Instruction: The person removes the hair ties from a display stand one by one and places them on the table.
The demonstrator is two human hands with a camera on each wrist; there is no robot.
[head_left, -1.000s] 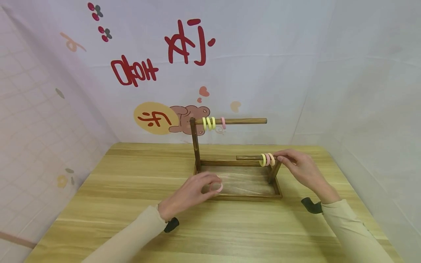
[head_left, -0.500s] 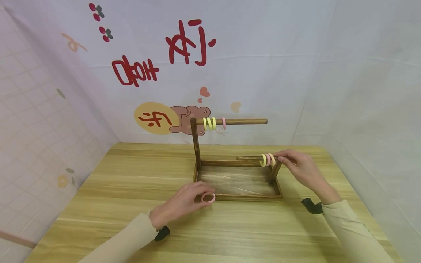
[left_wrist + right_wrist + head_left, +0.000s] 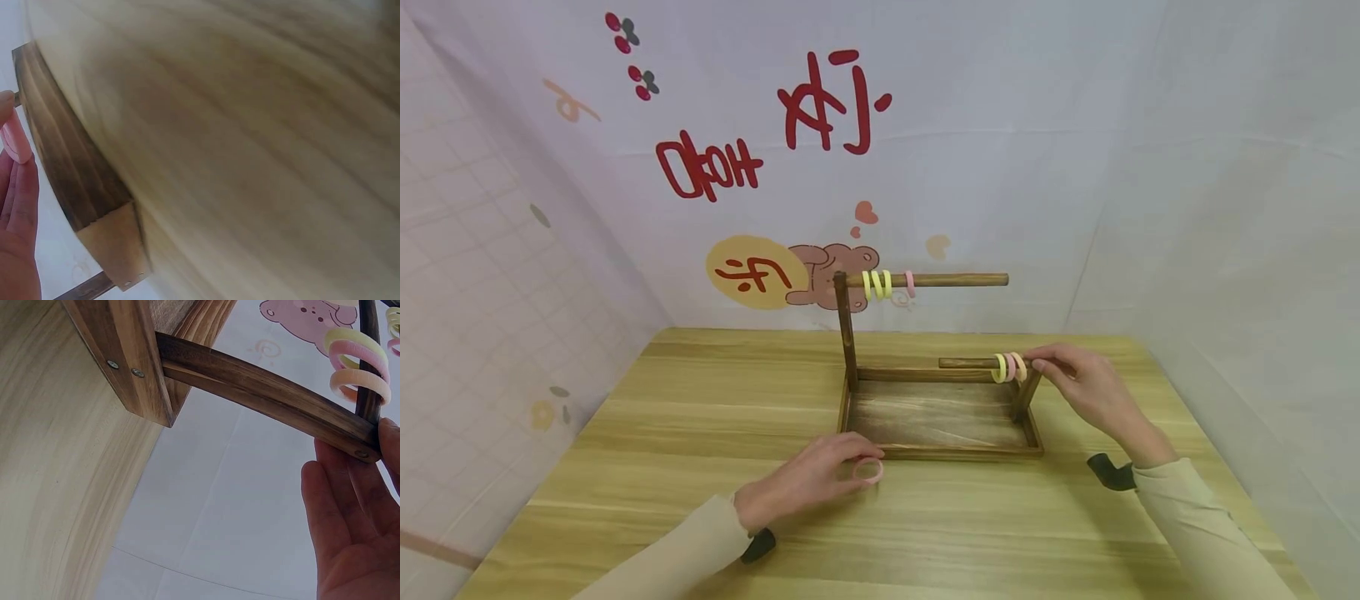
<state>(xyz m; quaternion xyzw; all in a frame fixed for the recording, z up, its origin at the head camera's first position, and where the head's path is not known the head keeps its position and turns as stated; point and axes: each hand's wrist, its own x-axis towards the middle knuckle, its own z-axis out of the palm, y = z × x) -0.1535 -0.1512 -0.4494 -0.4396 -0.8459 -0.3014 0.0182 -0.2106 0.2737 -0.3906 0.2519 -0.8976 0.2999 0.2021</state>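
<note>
A pink hair tie (image 3: pixel 868 471) is pinched between the thumb and fingers of my left hand (image 3: pixel 808 479), just in front of the left front corner of a dark wooden rack (image 3: pixel 958 452). The left wrist view shows the same pink ring (image 3: pixel 17 140) at its left edge, beside the rack's tray. My right hand (image 3: pixel 1092 393) grips the top of the short right post, where the lower bar (image 3: pixel 966 363) joins it. A yellow, a pink and an orange ring (image 3: pixel 359 380) hang on that bar by the fingertips.
On the rack's upper bar (image 3: pixel 962 280) hang several yellow rings (image 3: pixel 877 285) and a pink ring (image 3: pixel 911 284). The rack stands on a wood-grain table (image 3: pixel 925 533). A white printed cloth (image 3: pixel 1000 167) rises behind it and along both sides.
My left hand has drawn the pink hair tie from above the tray toward me and to the left, past its front edge. The right hand keeps its grip on the post.
</note>
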